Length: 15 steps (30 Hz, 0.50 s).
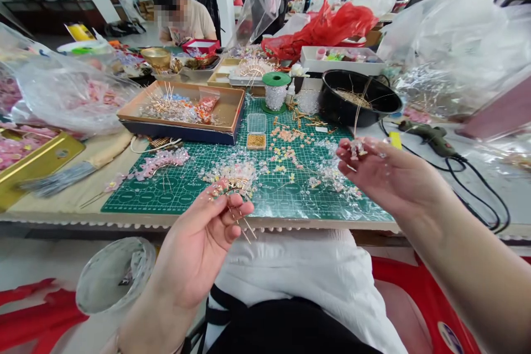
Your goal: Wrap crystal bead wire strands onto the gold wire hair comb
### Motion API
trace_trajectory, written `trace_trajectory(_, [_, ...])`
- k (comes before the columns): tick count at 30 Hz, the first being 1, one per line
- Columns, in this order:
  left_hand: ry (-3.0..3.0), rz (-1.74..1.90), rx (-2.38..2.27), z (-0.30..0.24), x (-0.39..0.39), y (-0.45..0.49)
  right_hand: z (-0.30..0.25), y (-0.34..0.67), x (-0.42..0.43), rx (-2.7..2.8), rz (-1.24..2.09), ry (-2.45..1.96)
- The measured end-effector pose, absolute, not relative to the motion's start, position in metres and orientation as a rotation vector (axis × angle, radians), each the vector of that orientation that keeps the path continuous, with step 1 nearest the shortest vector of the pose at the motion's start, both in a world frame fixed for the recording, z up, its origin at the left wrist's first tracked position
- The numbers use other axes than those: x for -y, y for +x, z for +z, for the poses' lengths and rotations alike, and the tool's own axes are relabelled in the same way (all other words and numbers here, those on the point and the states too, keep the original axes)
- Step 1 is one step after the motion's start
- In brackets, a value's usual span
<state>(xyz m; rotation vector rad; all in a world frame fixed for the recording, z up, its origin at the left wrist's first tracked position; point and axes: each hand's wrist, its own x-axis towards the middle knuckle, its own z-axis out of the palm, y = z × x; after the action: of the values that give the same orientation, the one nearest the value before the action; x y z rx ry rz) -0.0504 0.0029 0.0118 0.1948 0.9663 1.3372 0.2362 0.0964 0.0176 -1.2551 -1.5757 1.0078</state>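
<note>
My left hand (199,243) is closed in a pinch on a beaded hair comb (233,181) with gold prongs, pink and clear beads on top, held just above the near edge of the green cutting mat (174,191). My right hand (384,174) is raised at the mat's right side, its fingers pinching a thin gold wire (359,108) with small clear beads at the fingertips. The wire rises toward a black bowl (359,100). Loose beads and small flowers lie scattered on the mat between the hands.
A flat box of hairpins (182,110) sits at the mat's back left, with a small clear bead case (256,131) and a green spool (276,91) beside it. A glue gun (431,138) with black cable lies right. A person sits across the table. Plastic bags crowd both sides.
</note>
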Motion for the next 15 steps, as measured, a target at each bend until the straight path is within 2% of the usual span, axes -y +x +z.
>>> trace_trajectory(4, [0.425,1.349,-0.970,0.016,-0.002,-0.049,0.048,0.240,-0.090,1.265,1.157,-1.002])
trace_trajectory(7, [0.561,1.276,-0.910,0.022,-0.001,-0.042,0.064,0.240,-0.059,1.228,1.208,-0.903])
trace_trajectory(11, [0.751,1.092,-0.880,0.020,0.002,-0.024,0.053,0.231,-0.002,1.807,1.417,-1.124])
trace_trajectory(13, [0.869,0.934,-0.876,0.014,0.006,-0.014,0.040,0.226,0.017,2.121,1.248,-1.169])
trace_trajectory(15, [0.998,0.762,-0.877,0.008,0.010,-0.008,0.028,0.224,0.027,2.349,0.918,-1.145])
